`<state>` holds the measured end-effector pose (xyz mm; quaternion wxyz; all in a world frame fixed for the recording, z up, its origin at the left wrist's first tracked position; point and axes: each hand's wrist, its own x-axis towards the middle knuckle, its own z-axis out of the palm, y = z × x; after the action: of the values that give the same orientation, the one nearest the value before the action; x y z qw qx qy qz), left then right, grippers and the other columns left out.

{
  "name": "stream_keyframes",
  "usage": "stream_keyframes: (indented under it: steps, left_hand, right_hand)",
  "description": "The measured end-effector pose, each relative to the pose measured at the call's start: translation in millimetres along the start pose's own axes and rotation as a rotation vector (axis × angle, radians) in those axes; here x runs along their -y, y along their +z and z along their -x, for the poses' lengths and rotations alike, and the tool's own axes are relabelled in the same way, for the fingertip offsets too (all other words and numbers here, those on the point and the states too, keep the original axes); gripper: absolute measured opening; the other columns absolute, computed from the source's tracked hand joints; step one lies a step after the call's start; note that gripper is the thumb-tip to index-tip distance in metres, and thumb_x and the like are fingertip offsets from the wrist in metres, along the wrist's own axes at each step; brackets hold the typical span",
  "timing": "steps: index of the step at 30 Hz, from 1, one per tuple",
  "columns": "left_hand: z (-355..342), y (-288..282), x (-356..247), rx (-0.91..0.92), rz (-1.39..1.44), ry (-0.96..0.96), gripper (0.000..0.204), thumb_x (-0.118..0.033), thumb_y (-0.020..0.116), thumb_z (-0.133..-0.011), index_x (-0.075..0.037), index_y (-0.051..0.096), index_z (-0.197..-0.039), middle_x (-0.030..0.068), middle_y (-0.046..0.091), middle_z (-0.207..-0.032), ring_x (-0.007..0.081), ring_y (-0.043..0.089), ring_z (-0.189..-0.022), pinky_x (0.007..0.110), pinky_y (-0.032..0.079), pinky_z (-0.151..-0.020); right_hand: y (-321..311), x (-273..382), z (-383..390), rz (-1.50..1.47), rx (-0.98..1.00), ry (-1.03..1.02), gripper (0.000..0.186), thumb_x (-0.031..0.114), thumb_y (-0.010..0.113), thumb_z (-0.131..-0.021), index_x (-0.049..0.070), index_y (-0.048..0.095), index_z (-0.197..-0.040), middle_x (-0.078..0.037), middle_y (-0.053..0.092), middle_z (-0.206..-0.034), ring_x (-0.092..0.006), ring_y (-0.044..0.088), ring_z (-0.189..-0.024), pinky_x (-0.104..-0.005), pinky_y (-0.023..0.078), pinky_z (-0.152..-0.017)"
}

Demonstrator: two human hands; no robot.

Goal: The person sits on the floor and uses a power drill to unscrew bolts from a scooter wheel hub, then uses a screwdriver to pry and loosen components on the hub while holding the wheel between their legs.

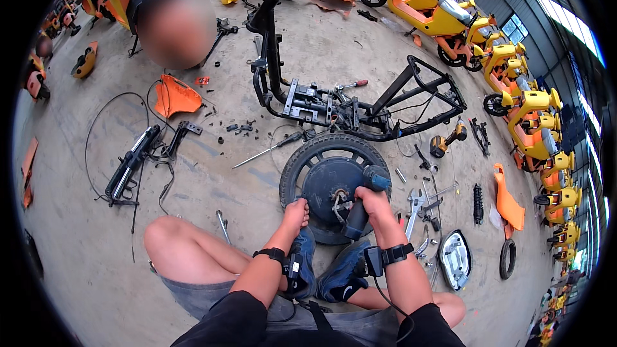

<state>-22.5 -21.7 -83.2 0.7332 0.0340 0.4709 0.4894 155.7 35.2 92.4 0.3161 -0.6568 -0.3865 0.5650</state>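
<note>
A hub-motor wheel with a black tyre lies on its side on the floor in front of my feet. My right hand is wrapped round the grip of a cordless power tool; the tool is over the wheel's right side, and its blue head shows beyond my fingers. Near the wheel's lower left part, my left hand is closed in a fist; whatever it may hold is hidden. Between the hands, a cable comes out by the hub's axle.
Beyond the wheel lies a black scooter frame. A yellow-black cordless drill, an adjustable wrench and a headlight-like shell are on the right. Left are a front fork and orange panel. Yellow scooters stand behind.
</note>
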Motion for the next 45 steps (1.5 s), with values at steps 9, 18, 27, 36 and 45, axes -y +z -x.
stream_keyframes:
  steps: [9,18,27,36,45]
  left_hand:
    - [1.9,-0.6,0.7,0.0,-0.018,0.001,0.022,-0.026,0.051,-0.092,-0.013,0.05,-0.074,-0.0031,0.04,-0.058,0.0086,0.036,-0.044,0.025,0.026,-0.038]
    - [1.6,-3.7,0.4,0.022,0.021,0.014,0.022,-0.025,0.052,-0.091,-0.012,0.049,-0.074,-0.0027,0.04,-0.058,0.0086,0.035,-0.044,0.025,0.026,-0.038]
    - [-3.0,-7.9,0.8,0.022,0.032,0.003,0.022,-0.025,0.052,-0.091,-0.013,0.048,-0.073,-0.0031,0.039,-0.057,0.0082,0.034,-0.043,0.025,0.026,-0.038]
    - [2.7,-6.0,-0.7,0.013,0.05,0.006,0.023,-0.024,0.054,-0.091,-0.014,0.046,-0.073,-0.004,0.036,-0.056,0.0081,0.032,-0.043,0.025,0.024,-0.039]
    - [31.5,34.4,-18.3,-0.059,-0.005,0.054,0.023,-0.027,0.055,-0.093,-0.014,0.048,-0.076,-0.0054,0.036,-0.057,0.0067,0.031,-0.043,0.025,0.023,-0.038]
  right_hand:
    - [-52.0,-6.9,-3.4,-0.096,0.104,0.075,0.012,0.006,0.061,-0.075,-0.001,0.059,-0.085,-0.013,0.061,-0.071,-0.0266,0.064,-0.057,-0.039,0.056,-0.059]
    - [-61.8,-2.9,0.6,-0.103,0.127,0.116,0.015,0.005,0.063,-0.075,-0.003,0.059,-0.087,-0.013,0.062,-0.073,-0.0261,0.066,-0.059,-0.0376,0.058,-0.058]
    - [-68.8,-20.1,4.0,0.156,0.17,0.0,0.016,0.002,0.061,-0.081,0.002,0.059,-0.096,-0.008,0.062,-0.075,-0.0212,0.065,-0.06,-0.0362,0.055,-0.056]
    - [-76.5,-18.0,5.7,0.155,0.159,0.013,0.015,0.001,0.06,-0.08,0.003,0.059,-0.094,-0.008,0.061,-0.073,-0.0228,0.064,-0.058,-0.0382,0.054,-0.055]
    - [-70.0,12.0,8.7,0.124,0.102,0.088,0.013,0.003,0.062,-0.076,0.002,0.059,-0.088,-0.009,0.059,-0.068,-0.023,0.062,-0.053,-0.0369,0.053,-0.051]
